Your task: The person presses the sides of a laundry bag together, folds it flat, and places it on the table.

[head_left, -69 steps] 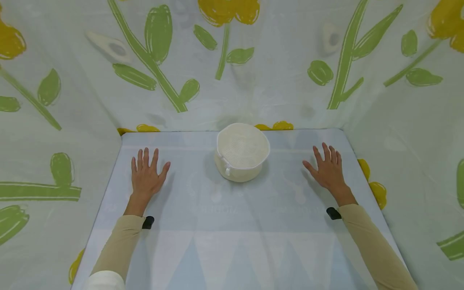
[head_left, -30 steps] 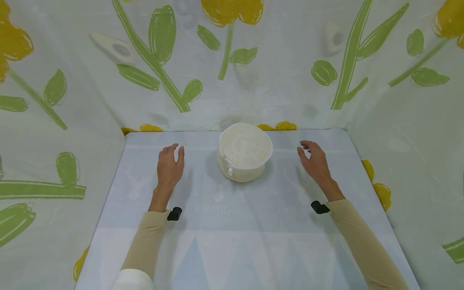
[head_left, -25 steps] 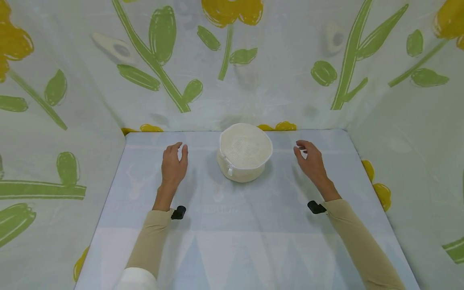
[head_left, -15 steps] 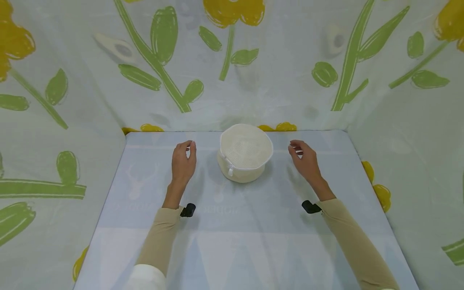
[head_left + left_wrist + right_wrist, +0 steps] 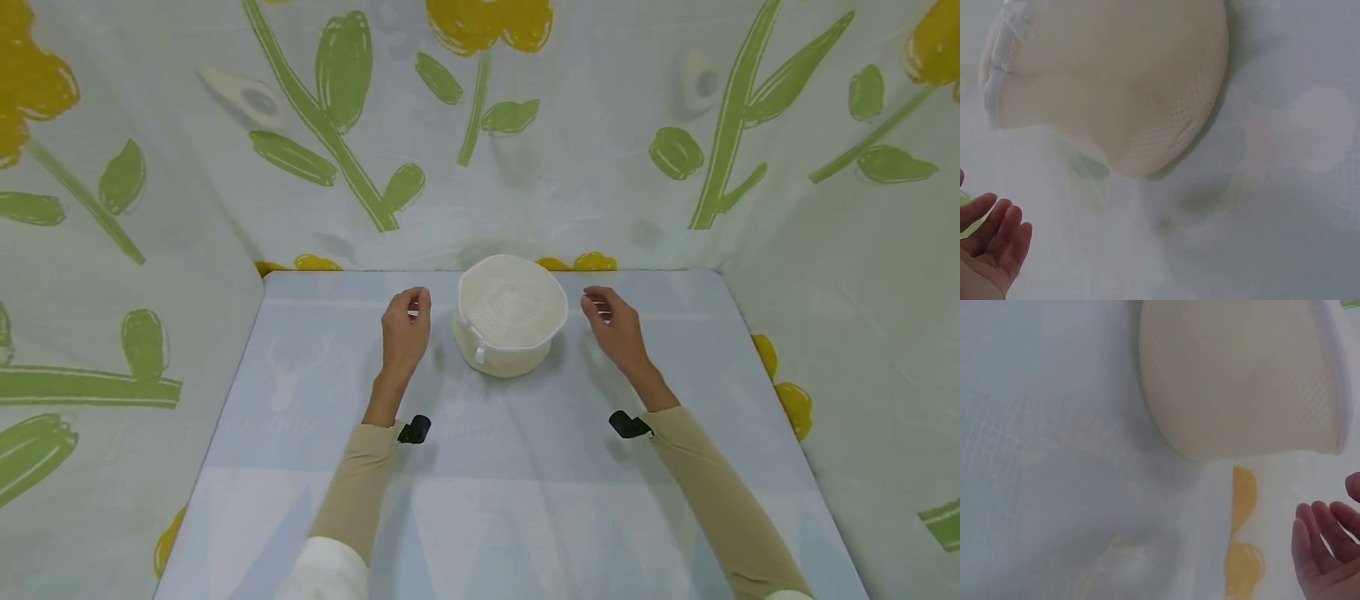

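Observation:
A round cream mesh laundry bag (image 5: 513,308) with white piping and a zipper stands on the table near its back edge. The zipper pull (image 5: 480,354) hangs at its front left. To the left of the bag, apart from it, is my left hand (image 5: 405,337), fingers loosely bent and holding nothing. On the other side, my right hand (image 5: 618,333) hovers close to the bag, its fingers bent in the same loose way around empty air. Both wrist views show the bag's side (image 5: 1104,81) and a gap between it and the fingers.
The table (image 5: 495,517) has a pale blue patterned cover. Hanging cloth (image 5: 570,192) with green stems and yellow flowers encloses its back and both sides. A black wrist camera (image 5: 415,429) sits on the left wrist, another black camera (image 5: 628,424) on the right.
From spread flat at the table's two sides, both hands have lifted and moved inward toward the bag, their fingers bending. The bag has stayed in place; the head view has shifted slightly.

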`<state>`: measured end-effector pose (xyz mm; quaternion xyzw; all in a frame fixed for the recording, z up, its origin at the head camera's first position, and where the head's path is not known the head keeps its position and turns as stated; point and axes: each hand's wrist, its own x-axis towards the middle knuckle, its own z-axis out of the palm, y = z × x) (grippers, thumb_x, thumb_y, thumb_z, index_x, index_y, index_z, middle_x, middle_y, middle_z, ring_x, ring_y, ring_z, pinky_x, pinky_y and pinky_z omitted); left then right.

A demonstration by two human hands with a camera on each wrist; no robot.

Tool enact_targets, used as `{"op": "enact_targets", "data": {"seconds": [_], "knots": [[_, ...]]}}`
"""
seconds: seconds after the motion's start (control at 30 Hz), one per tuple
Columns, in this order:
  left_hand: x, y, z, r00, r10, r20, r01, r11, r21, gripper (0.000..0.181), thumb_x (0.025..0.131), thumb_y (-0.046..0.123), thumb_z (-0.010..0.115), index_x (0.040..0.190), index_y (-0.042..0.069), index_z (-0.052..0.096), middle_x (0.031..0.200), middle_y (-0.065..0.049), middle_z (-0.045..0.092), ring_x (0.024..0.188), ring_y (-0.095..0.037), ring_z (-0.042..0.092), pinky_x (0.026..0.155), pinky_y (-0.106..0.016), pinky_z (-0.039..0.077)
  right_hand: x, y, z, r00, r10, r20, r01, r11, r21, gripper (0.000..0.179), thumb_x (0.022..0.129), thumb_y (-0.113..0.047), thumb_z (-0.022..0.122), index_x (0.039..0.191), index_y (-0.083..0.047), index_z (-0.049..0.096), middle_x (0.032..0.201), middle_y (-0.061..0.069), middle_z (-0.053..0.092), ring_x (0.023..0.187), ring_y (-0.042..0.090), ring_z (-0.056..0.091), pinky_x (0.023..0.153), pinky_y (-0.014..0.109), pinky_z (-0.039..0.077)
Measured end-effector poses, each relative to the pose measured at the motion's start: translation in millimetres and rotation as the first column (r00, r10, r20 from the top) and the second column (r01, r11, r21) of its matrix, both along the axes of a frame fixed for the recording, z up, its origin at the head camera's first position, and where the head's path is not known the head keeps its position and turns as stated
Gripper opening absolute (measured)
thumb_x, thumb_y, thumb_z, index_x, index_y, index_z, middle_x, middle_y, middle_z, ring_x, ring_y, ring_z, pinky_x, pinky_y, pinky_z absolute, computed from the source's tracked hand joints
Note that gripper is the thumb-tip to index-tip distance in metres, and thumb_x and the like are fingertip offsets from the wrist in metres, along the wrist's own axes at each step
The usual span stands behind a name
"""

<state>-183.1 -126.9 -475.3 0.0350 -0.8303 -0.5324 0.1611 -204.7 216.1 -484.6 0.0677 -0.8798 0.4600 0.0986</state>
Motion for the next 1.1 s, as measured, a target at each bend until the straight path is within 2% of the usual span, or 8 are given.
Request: {"op": "enact_targets", "data": {"seconds": [0.23, 0.43, 0.67, 0.97, 1.1], "knots": [[-2.6, 16.5, 2.3, 0.999, -0.03, -0.016, 0.031, 0.997, 0.068, 0.034, 0.106, 0.021, 0.057, 0.126, -0.005, 0.066, 0.111, -0.019, 0.068, 0.101, -0.032, 0.065, 0.086, -0.039, 0.054, 0.0, -14.9, 4.2, 0.997, 0.007, 0.081, -0.005, 1.0, -0.019, 0.037, 0.106, -0.03, 0.06, 0.133, -0.005, 0.063, 0.119, 0.014, 0.071, 0.102, 0.028, 0.07, 0.09, 0.044, 0.057], [-3.9, 28.0, 4.9, 0.997, -0.064, 0.039, 0.059, 0.992, 0.109, 0.037, 0.105, 0.023, 0.06, 0.129, -0.004, 0.066, 0.113, -0.016, 0.068, 0.103, -0.029, 0.066, 0.089, -0.038, 0.054, 0.9, -22.1, 7.9, 0.988, 0.017, 0.153, -0.012, 0.999, -0.034, 0.044, 0.105, -0.039, 0.059, 0.134, -0.007, 0.063, 0.117, 0.012, 0.071, 0.102, 0.03, 0.069, 0.085, 0.039, 0.06], [-3.3, 33.3, 9.8, 0.99, -0.109, 0.085, 0.094, 0.981, 0.17, 0.035, 0.102, 0.023, 0.065, 0.128, 0.0, 0.068, 0.112, -0.015, 0.07, 0.102, -0.028, 0.067, 0.09, -0.038, 0.055, 1.1, -24.5, 9.3, 0.985, 0.054, 0.165, -0.04, 0.996, -0.085, 0.042, 0.104, -0.034, 0.063, 0.132, -0.003, 0.064, 0.118, 0.016, 0.07, 0.095, 0.031, 0.069, 0.085, 0.05, 0.06], [1.1, 34.2, 13.1, 0.981, -0.148, 0.125, 0.113, 0.962, 0.249, 0.035, 0.1, 0.019, 0.068, 0.129, -0.001, 0.066, 0.114, -0.014, 0.068, 0.103, -0.026, 0.067, 0.078, -0.024, 0.057, 0.9, -24.3, 12.3, 0.964, 0.113, 0.24, -0.07, 0.981, -0.182, 0.045, 0.101, -0.032, 0.068, 0.132, 0.0, 0.062, 0.12, 0.02, 0.068, 0.093, 0.027, 0.072, 0.084, 0.052, 0.058], [3.7, 35.0, 14.0, 0.977, -0.157, 0.144, 0.108, 0.948, 0.298, 0.035, 0.098, 0.016, 0.071, 0.128, -0.001, 0.066, 0.114, -0.015, 0.067, 0.103, -0.026, 0.067, 0.075, -0.021, 0.057, 2.0, -23.0, 17.7, 0.95, 0.124, 0.288, -0.058, 0.972, -0.228, 0.043, 0.1, -0.026, 0.07, 0.131, 0.002, 0.062, 0.121, 0.023, 0.068, 0.094, 0.026, 0.072, 0.083, 0.047, 0.059]]}}
